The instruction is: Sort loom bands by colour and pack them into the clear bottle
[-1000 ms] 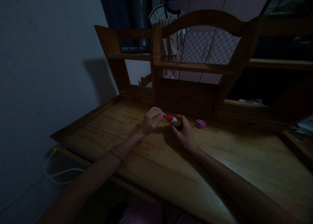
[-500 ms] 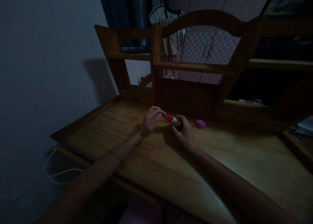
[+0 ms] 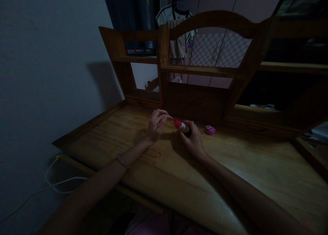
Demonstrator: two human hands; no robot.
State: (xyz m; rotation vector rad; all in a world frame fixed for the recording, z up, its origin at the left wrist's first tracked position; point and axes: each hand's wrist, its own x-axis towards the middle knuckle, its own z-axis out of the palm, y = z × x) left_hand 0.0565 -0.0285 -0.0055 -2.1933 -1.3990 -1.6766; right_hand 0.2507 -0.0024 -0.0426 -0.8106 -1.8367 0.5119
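Observation:
My right hand is wrapped round a small bottle with a red tip, a white label and a dark body, held tilted just above the wooden desk. My left hand is beside it on the left, fingers curled in a pinch, with the fingertips at the bottle's red tip. What the left fingers pinch, if anything, is too small and dim to name.
A small pink cap-like object lies on the desk right of the hands. A tiny red ring lies near my left wrist. A wooden hutch with shelves stands at the back. White cables hang at the desk's left.
My left hand has lifted slightly and its fingers have shifted at the bottle's red tip. The right hand and the bottle have barely moved.

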